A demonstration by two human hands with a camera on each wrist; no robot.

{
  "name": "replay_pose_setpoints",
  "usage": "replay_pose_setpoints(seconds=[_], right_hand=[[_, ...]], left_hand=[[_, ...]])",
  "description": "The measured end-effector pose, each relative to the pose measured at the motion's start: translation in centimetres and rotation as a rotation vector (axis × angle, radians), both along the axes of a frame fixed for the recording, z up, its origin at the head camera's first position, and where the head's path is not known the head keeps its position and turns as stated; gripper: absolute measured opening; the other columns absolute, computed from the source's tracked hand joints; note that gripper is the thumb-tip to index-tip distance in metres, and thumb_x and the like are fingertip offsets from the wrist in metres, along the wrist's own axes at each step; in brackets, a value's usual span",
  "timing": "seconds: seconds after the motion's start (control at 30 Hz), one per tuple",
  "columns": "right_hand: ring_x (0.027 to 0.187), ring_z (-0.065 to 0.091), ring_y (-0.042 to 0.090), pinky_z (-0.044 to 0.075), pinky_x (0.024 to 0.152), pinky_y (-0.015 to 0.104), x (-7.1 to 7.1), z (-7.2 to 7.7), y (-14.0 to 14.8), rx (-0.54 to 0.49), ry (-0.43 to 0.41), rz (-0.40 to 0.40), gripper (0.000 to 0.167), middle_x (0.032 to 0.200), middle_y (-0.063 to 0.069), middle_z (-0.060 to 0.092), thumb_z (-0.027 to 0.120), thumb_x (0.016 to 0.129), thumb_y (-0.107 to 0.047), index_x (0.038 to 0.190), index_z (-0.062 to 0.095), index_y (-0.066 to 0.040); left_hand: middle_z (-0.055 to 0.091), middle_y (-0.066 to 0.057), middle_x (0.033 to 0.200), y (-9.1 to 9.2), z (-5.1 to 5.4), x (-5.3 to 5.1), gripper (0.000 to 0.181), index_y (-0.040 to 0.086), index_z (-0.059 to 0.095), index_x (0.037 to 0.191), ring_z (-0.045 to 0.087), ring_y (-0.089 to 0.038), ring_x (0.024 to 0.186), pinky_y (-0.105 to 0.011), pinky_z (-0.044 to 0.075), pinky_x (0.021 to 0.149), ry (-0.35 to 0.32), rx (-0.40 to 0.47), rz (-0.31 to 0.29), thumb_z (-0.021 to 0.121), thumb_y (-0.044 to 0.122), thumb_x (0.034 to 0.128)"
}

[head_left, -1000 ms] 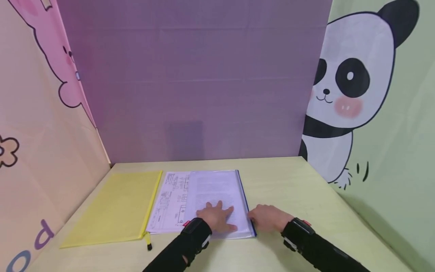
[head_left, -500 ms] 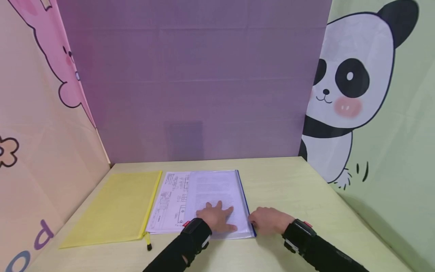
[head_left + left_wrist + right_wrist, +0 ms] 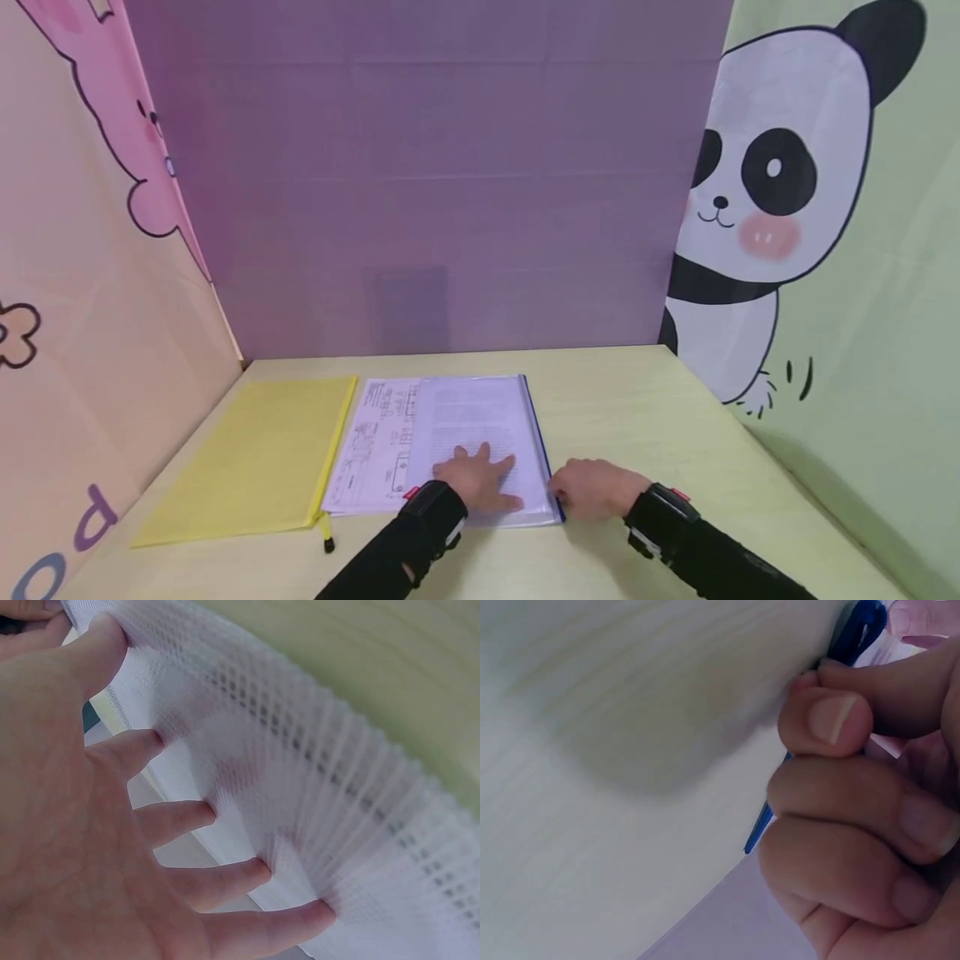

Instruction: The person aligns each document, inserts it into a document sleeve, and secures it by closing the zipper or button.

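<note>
Two hands: left hand [image 3: 480,482] spread, straight fingers pressing the clear folder [image 3: 444,404]; right hand [image 3: 596,487] curled, pinching the blue edge [image 3: 536,421].
Clear folder: flat on the table [image 3: 637,408], blue edge on its right side.
Handling, as judged: firm left fingers against slipping; any pull best run low, along the edge.
Printed sheet [image 3: 367,446]: at the folder's left; whether inside, unclear.
Yellow folder [image 3: 247,454]: farther left.
Backdrop [image 3: 450,183]: purple, beyond the table.

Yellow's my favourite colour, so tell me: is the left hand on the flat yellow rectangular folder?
No, the left hand lies spread on the see-through mesh folder with a blue edge, not the yellow folder.
</note>
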State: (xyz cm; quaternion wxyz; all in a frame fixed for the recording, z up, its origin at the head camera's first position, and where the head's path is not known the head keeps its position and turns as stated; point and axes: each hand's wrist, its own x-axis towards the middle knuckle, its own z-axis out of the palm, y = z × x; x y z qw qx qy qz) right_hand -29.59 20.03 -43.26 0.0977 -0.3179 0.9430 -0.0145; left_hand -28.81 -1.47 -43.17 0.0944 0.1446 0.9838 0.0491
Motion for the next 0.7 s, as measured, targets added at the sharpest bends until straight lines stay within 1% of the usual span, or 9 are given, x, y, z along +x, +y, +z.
replay_pose_setpoints(seconds=[0.2,0.4,0.5,0.7], right_hand=[[0.067,0.046,0.01,0.041,0.063,0.029,0.7,0.3,-0.1,0.039,-0.024,-0.033,0.015,0.075,-0.008,0.05,0.068,0.092,-0.008,0.083,0.065,-0.02],[0.07,0.046,0.011,0.041,0.066,0.03,1.4,0.5,0.0,0.063,-0.032,-0.032,0.014,0.077,-0.008,0.05,0.069,0.091,-0.008,0.084,0.065,-0.02],[0.068,0.045,0.01,0.041,0.064,0.029,1.8,0.6,0.2,0.044,-0.044,-0.026,0.017,0.075,-0.008,0.049,0.067,0.093,-0.009,0.082,0.064,-0.021],[0.062,0.042,0.007,0.039,0.057,0.026,2.3,0.6,0.4,-0.008,-0.065,0.013,0.024,0.069,-0.009,0.047,0.065,0.094,-0.006,0.076,0.058,-0.021]], left_hand=[[0.043,-0.007,0.158,0.0,0.0,0.0,0.072,0.04,0.048,0.151,0.042,-0.043,0.138,-0.069,0.044,0.097,-0.005,0.0,-0.003,0.063,0.07,0.0872],[0.043,-0.008,0.158,0.2,-0.2,0.0,0.071,0.04,0.049,0.151,0.041,-0.044,0.139,-0.07,0.042,0.098,-0.007,0.001,-0.006,0.063,0.069,0.0874],[0.043,-0.007,0.158,0.2,-0.1,0.1,0.071,0.04,0.048,0.151,0.041,-0.044,0.139,-0.07,0.043,0.098,-0.008,-0.001,-0.007,0.063,0.069,0.0878],[0.042,-0.006,0.159,0.2,-0.1,0.1,0.071,0.04,0.048,0.151,0.04,-0.044,0.14,-0.07,0.042,0.099,-0.011,-0.004,0.006,0.062,0.069,0.0879]])
